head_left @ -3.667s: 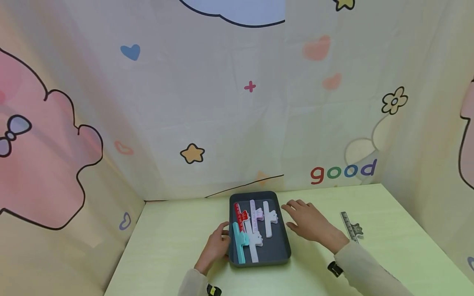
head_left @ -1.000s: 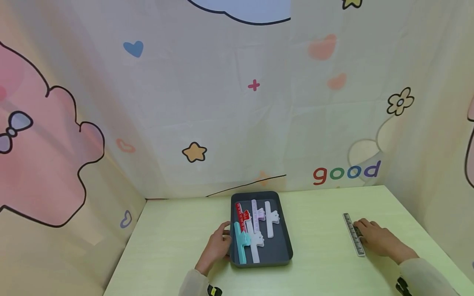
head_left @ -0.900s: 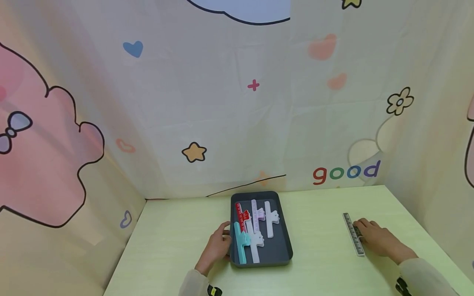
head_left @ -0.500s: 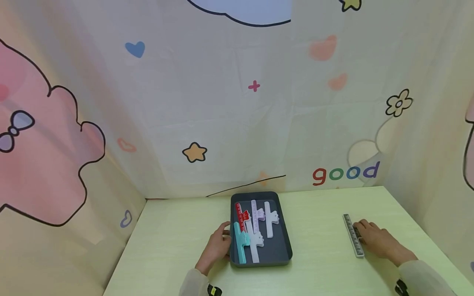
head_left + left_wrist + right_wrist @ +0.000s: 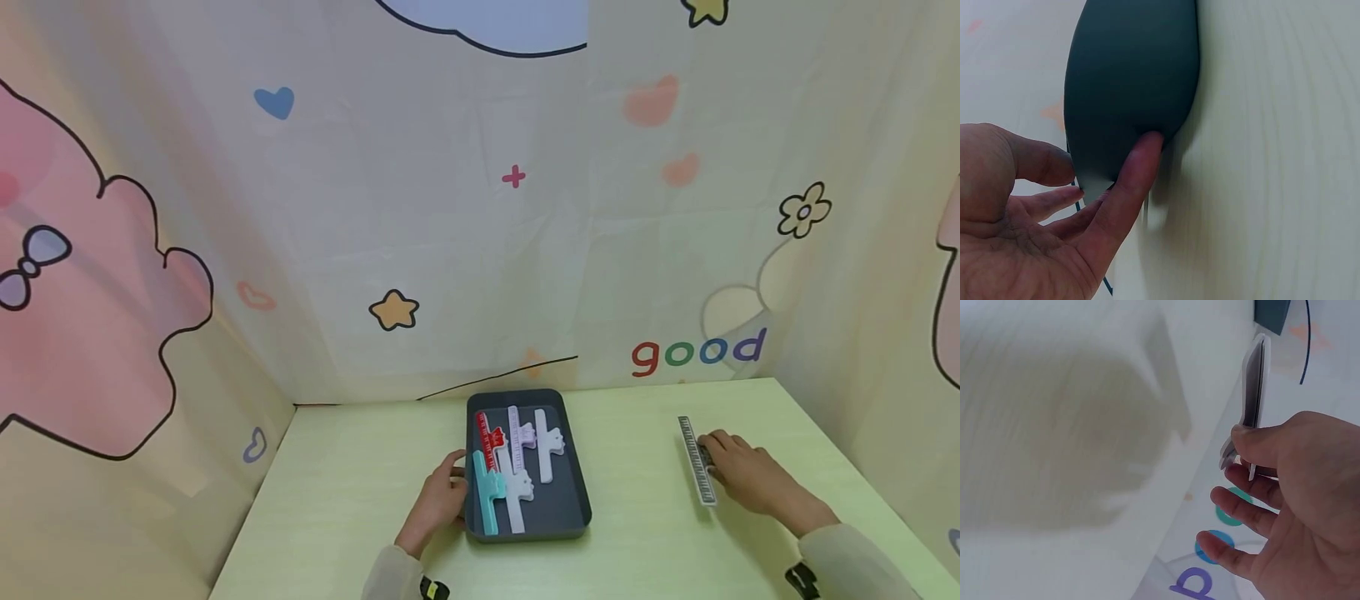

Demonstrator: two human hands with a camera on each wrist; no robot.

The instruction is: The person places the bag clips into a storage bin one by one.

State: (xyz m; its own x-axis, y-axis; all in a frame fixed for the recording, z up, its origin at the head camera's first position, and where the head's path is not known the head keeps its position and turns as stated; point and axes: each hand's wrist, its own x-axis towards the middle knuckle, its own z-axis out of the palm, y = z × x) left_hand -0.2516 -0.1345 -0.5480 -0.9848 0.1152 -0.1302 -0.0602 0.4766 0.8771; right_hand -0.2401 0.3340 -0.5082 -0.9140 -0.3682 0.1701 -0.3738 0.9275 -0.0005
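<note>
My right hand (image 5: 757, 477) pinches the handle of a black-and-white ruler-patterned bag clip (image 5: 697, 461). In the right wrist view, this clip (image 5: 1252, 387) is seen edge-on between thumb and forefinger, raised over the table with its shadow beneath; the other fingers are spread. My left hand (image 5: 438, 497) touches the left outer wall of a dark grey tray (image 5: 558, 512). The left wrist view shows fingertips resting against that tray wall (image 5: 1132, 69). Inside the tray lie a red clip (image 5: 483, 433), a lilac clip (image 5: 516, 437), a teal clip (image 5: 489, 500) and two white clips (image 5: 544, 454).
A pale wooden-look table (image 5: 345, 492) carries the tray near its back edge. Behind and at both sides hangs a printed curtain (image 5: 450, 208) with stars, hearts and the word "good".
My right hand went from beside the tray to the black-and-white clip, took hold of it, and has now lifted it slightly leftward and back. The left hand stays at the tray.
</note>
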